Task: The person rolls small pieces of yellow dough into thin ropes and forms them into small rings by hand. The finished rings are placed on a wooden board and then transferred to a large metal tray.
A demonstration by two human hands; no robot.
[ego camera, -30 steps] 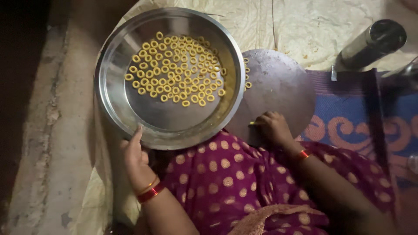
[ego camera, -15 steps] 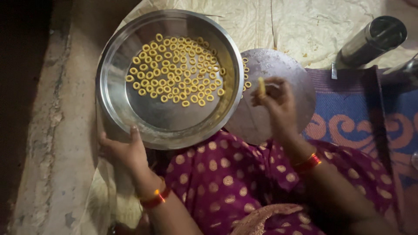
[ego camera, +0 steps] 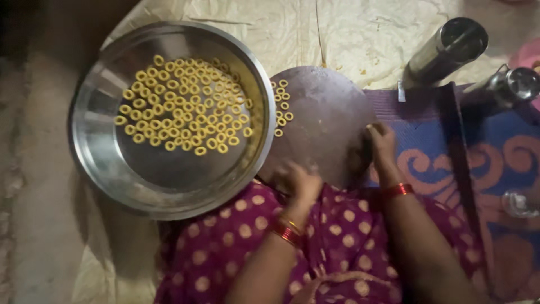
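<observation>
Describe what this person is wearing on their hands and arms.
Both forearms are bare, with no sleeves showing. The left hand has red bangles with a gold-coloured one at the wrist; the right hand has a red bangle. No rings can be made out on the fingers.

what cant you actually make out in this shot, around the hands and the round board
- Head view: the left hand is motion-blurred at the near edge of the round board; whether it pinches anything cannot be told.
- The right hand curls its fingers under at the board's right edge, hiding whatever they touch.
- The steel plate overlaps the board's left side, covering that part.
- The small steel cup sits in shadow; its contents are unreadable.
</observation>
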